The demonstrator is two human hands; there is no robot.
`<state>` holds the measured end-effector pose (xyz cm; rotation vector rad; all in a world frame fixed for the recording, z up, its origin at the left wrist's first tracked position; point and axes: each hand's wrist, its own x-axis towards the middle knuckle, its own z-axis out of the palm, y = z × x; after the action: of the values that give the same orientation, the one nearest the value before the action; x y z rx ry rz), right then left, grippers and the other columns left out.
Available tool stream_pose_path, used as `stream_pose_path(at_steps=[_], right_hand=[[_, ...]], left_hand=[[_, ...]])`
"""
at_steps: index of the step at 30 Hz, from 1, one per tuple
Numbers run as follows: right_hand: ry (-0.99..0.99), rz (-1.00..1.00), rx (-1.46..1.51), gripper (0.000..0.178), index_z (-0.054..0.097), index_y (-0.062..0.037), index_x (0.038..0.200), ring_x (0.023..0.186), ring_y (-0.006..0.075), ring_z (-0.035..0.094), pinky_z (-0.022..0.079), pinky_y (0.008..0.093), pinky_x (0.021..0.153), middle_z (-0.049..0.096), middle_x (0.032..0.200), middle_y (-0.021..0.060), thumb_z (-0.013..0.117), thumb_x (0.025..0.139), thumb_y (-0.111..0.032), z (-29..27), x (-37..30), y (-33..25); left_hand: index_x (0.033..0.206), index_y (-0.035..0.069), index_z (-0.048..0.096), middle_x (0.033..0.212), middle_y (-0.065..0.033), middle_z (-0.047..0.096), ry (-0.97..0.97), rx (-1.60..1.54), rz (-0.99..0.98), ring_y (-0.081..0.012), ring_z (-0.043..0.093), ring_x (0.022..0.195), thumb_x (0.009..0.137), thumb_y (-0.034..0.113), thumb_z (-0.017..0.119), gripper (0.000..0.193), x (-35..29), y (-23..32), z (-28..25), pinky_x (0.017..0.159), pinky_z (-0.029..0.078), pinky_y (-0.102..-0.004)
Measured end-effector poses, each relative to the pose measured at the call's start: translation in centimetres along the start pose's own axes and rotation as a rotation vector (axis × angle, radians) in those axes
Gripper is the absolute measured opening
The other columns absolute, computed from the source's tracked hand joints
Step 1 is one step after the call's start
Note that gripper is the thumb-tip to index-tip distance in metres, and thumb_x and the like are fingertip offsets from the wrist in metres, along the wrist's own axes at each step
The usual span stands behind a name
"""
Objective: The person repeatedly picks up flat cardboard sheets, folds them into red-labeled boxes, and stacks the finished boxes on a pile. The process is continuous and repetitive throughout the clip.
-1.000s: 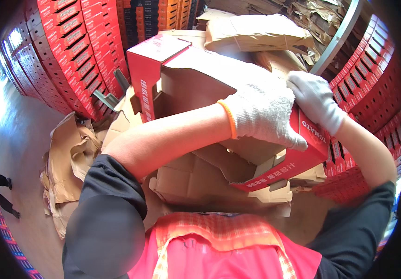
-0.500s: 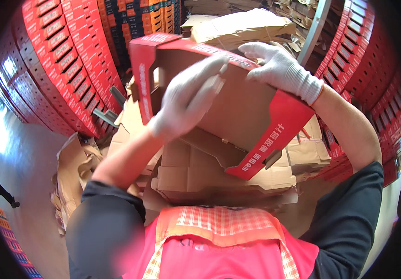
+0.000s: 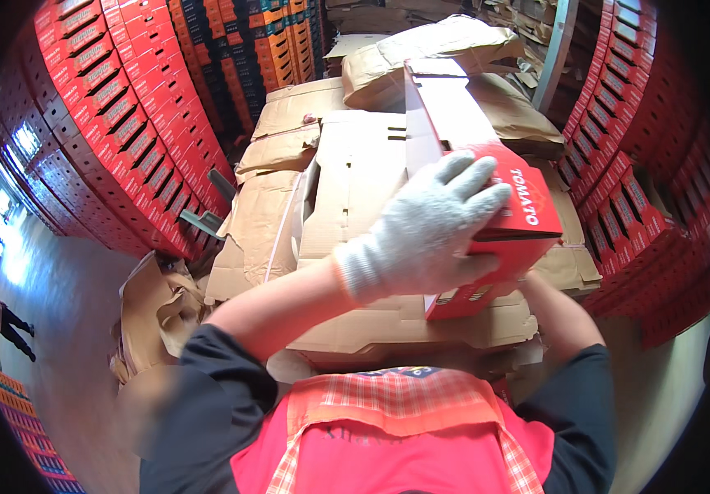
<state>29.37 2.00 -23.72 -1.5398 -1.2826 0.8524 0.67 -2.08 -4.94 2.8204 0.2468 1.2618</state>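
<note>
One box [image 3: 528,193] was over the right part of the cardboard [image 3: 347,189]. The left hand [image 3: 433,222] lay across its left edge, fingers slightly spread; whether they gripped could not be told, and the box hid the right hand. Even pressure from both sides, sparing the thin edges, seemed best. The cardboard offered most room leftward; a bundle [image 3: 425,53] limited the far side, a red stack [image 3: 618,90] the right.

Under the carton [image 3: 520,185], flat cardboard [image 3: 355,193]. Well to the left of the carton, a stack of boxes [image 3: 116,90]; to the right of the carton, another stack [image 3: 614,90]. Just behind the carton, a wrapped bundle [image 3: 429,53]. On the carton, the left grip [image 3: 437,222].
</note>
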Motion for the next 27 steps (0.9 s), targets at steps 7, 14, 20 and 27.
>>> stream_pose_path(at_steps=[7, 14, 20, 27], right_hand=[[0.284, -1.031, -0.314, 0.027, 0.053, -0.0028, 0.126, 0.092, 0.0118, 0.061, 0.05, 0.0283, 0.084, 0.064, 0.1, 0.0053, 0.049, 0.104, -0.018, -6.4, -3.9, -20.2], [-0.272, -0.156, -0.306, 0.019, 0.05, -0.008, 0.082, 0.071, 0.0054, 0.048, 0.043, 0.0224, 0.065, 0.05, 0.077, -0.0033, 0.069, 0.083, -0.011, -1.3, -7.1, -27.1], [-0.311, -0.41, -0.631, 0.011, 0.049, -0.0035, 0.075, 0.062, 0.0164, 0.045, 0.043, 0.0311, 0.061, 0.046, 0.066, 0.0056, 0.059, 0.076, -0.008, 0.0, -4.6, -26.8], [-0.415, -0.512, -0.557, 0.023, 0.059, -0.0023, 0.108, 0.081, 0.0174, 0.056, 0.048, 0.0295, 0.077, 0.058, 0.088, 0.0068, 0.06, 0.086, -0.01, 3.9, -4.5, -28.4]], left_hand=[[0.136, 0.0, 0.05, 0.132, -0.0197, 0.055, 0.476, -0.077, 0.033, -0.0438, 0.054, 0.118, 0.063, 0.038, 0.085, 0.09, 0.9, -0.1, 7.5, 0.099, 0.046, -0.0516], [0.156, 0.0, 0.01, 0.155, -0.0381, 0.014, 0.726, -0.19, -0.181, -0.0554, 0.018, 0.144, 0.062, 0.058, 0.082, 0.132, -1.2, 0.2, 10.0, 0.114, 0.021, -0.0599], [0.155, 0.0, -0.001, 0.155, -0.0267, 0.015, 0.185, -0.48, -0.589, -0.0405, 0.017, 0.146, 0.057, 0.051, 0.088, 0.142, -2.5, 1.0, 10.9, 0.12, 0.017, -0.0431], [0.142, 0.002, 0.026, 0.129, -0.0201, 0.041, 0.566, -0.768, -0.402, -0.0348, 0.044, 0.124, 0.058, 0.038, 0.088, 0.11, -2.1, 0.5, 8.5, 0.108, 0.036, -0.0444]])
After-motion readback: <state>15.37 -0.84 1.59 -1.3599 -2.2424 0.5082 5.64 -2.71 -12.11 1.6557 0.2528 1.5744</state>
